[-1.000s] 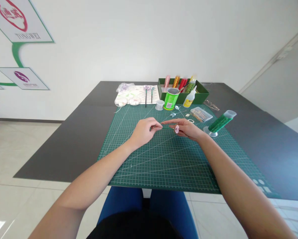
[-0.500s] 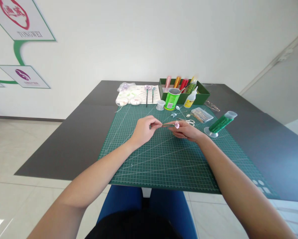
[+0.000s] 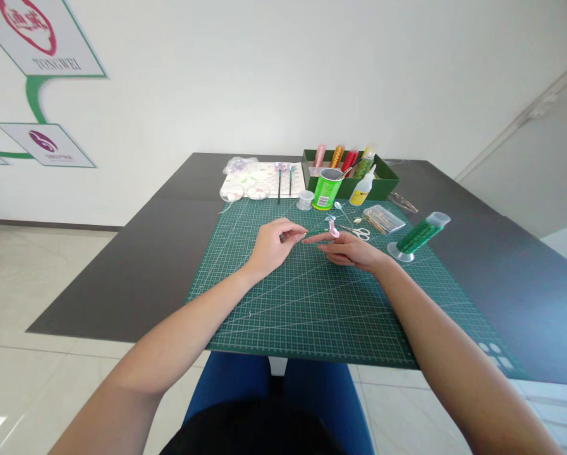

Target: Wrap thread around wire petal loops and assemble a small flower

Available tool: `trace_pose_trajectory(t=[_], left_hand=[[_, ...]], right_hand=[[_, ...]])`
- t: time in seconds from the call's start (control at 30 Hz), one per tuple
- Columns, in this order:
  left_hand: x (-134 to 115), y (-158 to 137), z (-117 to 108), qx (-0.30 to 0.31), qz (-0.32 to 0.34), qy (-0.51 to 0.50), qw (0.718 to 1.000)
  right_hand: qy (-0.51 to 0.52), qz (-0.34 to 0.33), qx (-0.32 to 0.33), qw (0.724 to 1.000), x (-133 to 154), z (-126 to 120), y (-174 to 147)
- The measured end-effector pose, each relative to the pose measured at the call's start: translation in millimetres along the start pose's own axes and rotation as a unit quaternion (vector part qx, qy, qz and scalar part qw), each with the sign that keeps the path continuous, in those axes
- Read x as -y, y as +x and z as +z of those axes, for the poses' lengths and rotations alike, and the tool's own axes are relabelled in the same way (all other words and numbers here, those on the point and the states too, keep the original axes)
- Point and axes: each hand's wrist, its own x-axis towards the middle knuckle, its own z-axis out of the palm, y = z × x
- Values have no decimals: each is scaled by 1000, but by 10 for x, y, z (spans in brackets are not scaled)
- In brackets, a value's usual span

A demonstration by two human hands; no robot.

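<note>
My left hand (image 3: 276,245) is closed, its thumb and fingertips pinching the end of a thin green stem above the cutting mat (image 3: 283,309). At the stem's other end is a small pink flower (image 3: 333,229), upright beside my right index finger. My right hand (image 3: 349,248) has its index finger stretched toward the left fingertips, and the other fingers partly bent; its thumb is hidden. Whether the stem rests on that index finger I cannot tell. Just beyond my right hand lie white-handled scissors (image 3: 361,234) and small pale leaf pieces (image 3: 339,206).
Right of my hands stands a tube of green material (image 3: 423,234) on a round base. Behind are a clear box of small sticks (image 3: 384,218), a glue bottle (image 3: 363,188), a green can (image 3: 327,189), a small spool (image 3: 305,200), a dark green box (image 3: 387,183) and a white board (image 3: 268,172).
The pink flower has turned from facing sideways to standing upright, and moved slightly left. Both hands have stayed nearly in place, with the right index finger now stretched straighter.
</note>
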Motion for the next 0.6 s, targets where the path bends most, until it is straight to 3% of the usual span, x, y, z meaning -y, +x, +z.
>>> trace_pose_trajectory(t=[0.37,0.6], left_hand=[[2,12,-6,-4,-20,-24,1000],[32,32,-13,-21,-34,-36,999]], right_hand=[[15,-10,-8,1000,23,17,-13],[98,-34,-109,989,45,1,-2]])
